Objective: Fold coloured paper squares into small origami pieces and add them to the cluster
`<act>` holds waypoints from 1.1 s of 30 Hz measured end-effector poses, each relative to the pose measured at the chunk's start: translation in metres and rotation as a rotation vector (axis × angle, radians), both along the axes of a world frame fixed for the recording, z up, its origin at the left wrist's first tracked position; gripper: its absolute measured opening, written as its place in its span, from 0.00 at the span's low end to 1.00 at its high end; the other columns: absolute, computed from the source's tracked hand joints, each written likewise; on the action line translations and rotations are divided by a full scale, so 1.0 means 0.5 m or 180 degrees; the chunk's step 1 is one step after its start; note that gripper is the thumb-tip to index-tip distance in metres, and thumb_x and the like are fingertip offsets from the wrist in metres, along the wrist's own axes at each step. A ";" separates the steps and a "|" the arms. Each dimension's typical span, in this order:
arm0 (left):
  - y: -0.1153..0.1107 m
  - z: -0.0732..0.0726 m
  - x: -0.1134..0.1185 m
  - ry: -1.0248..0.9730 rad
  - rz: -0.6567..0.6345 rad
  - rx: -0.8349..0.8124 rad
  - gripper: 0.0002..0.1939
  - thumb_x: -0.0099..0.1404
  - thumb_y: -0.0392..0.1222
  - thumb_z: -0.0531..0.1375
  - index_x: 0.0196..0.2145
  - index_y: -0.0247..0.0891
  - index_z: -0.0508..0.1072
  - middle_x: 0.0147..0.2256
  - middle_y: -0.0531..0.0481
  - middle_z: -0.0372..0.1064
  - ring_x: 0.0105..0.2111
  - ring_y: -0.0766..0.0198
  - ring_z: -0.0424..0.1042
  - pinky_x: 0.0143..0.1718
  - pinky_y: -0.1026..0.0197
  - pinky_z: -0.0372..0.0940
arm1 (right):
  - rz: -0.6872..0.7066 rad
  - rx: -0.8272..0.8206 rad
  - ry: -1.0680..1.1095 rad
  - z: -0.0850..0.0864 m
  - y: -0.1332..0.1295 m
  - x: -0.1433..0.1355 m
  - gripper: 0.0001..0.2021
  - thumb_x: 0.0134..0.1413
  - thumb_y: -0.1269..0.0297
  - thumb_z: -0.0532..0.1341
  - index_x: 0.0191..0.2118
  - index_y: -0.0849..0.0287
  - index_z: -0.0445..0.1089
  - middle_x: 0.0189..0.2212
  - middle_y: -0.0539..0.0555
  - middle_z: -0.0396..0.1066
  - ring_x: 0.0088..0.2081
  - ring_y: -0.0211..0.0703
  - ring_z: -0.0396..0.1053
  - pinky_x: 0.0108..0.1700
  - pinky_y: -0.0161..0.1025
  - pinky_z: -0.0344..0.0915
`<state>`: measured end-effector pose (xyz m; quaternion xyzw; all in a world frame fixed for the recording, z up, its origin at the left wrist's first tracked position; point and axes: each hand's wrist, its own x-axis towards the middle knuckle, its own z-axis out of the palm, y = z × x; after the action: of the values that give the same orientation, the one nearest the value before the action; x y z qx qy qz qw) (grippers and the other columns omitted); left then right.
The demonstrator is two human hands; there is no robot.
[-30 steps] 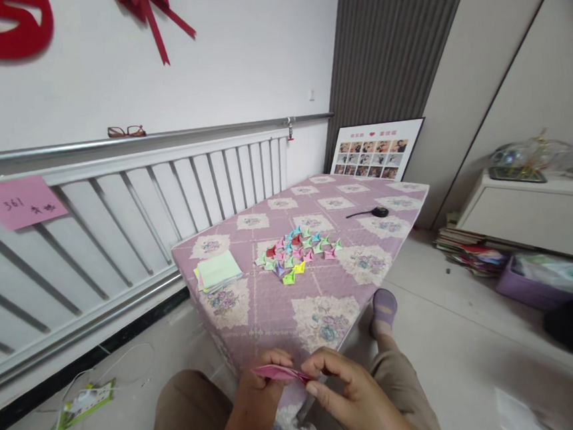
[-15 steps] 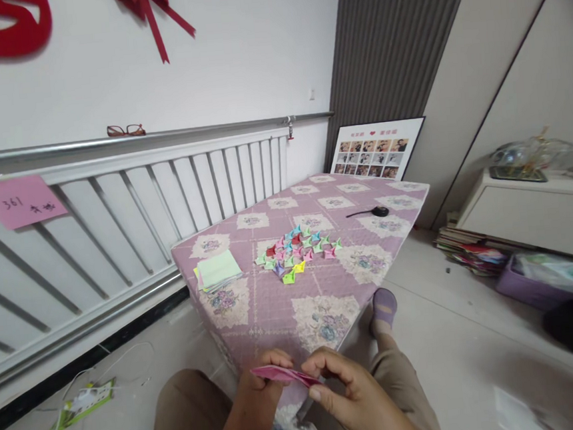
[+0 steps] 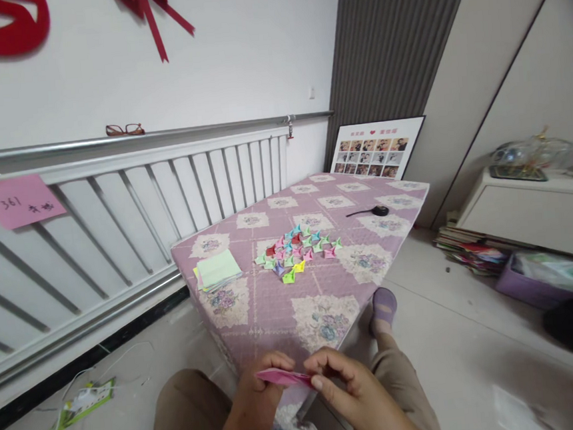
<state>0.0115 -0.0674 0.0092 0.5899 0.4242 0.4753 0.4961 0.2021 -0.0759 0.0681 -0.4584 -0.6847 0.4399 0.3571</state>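
Observation:
A folded piece of pink paper (image 3: 282, 376) is held up between my two hands at the near edge of the table. My left hand (image 3: 260, 394) pinches its left end. At the other end, the thumb and fingers of my right hand (image 3: 344, 384) grip a corner. Beyond them, several small folded paper pieces (image 3: 297, 249) in green, pink, blue, red, yellow and purple stand grouped on the purple floral tablecloth (image 3: 270, 313). To their left lies a stack of square paper sheets (image 3: 218, 270), light green on top.
A black round object with a strap (image 3: 379, 211) lies toward the table's right side. The white radiator (image 3: 174, 191) runs along the left, with glasses (image 3: 125, 129) on the pipe above. A power strip (image 3: 86, 404) with cables sits on the floor.
The pink paper has shifted slightly to the right and turned a little in my hands. Both hands keep their grip; the things on the table stay put.

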 end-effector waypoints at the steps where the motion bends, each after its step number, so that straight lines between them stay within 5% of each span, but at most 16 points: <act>1: -0.001 0.002 0.000 0.0070 -0.0008 -0.0019 0.04 0.57 0.36 0.59 0.31 0.38 0.73 0.36 0.48 0.73 0.40 0.59 0.70 0.44 0.60 0.61 | -0.0005 0.0065 -0.0080 0.001 0.000 0.000 0.08 0.57 0.61 0.56 0.33 0.58 0.70 0.30 0.51 0.68 0.33 0.40 0.65 0.37 0.35 0.61; 9: -0.012 0.026 0.010 0.0716 0.0050 -0.0469 0.08 0.56 0.36 0.56 0.31 0.36 0.75 0.32 0.50 0.73 0.35 0.61 0.69 0.39 0.61 0.62 | 0.0068 0.0405 -0.0727 0.000 -0.002 -0.011 0.07 0.56 0.67 0.56 0.30 0.58 0.70 0.27 0.50 0.67 0.30 0.38 0.64 0.34 0.33 0.58; 14: -0.021 0.045 0.012 0.0522 -0.0507 -0.0730 0.09 0.57 0.38 0.57 0.34 0.35 0.75 0.31 0.51 0.72 0.34 0.61 0.68 0.37 0.62 0.61 | 0.0074 0.0382 -0.0761 -0.013 0.002 -0.022 0.09 0.55 0.67 0.55 0.25 0.58 0.66 0.24 0.49 0.66 0.29 0.38 0.63 0.32 0.33 0.56; 23: -0.012 0.025 0.011 -0.0088 -0.0502 -0.0822 0.14 0.60 0.50 0.57 0.29 0.36 0.67 0.25 0.54 0.62 0.27 0.66 0.60 0.31 0.64 0.58 | -0.0223 0.0009 -0.0102 -0.025 0.001 -0.037 0.05 0.52 0.68 0.54 0.33 0.58 0.67 0.24 0.47 0.66 0.27 0.37 0.62 0.31 0.32 0.58; 33: -0.017 0.025 -0.001 0.0163 -0.0715 -0.0870 0.07 0.58 0.42 0.56 0.28 0.35 0.68 0.24 0.54 0.63 0.26 0.66 0.63 0.30 0.65 0.58 | -0.0167 -0.0464 0.0478 -0.025 0.008 -0.046 0.03 0.47 0.66 0.56 0.30 0.58 0.65 0.24 0.46 0.62 0.28 0.37 0.61 0.32 0.32 0.59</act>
<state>0.0112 -0.0760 0.0216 0.5726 0.4288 0.3395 0.6107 0.1791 -0.0722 0.0558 -0.4666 -0.6100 0.5121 0.3846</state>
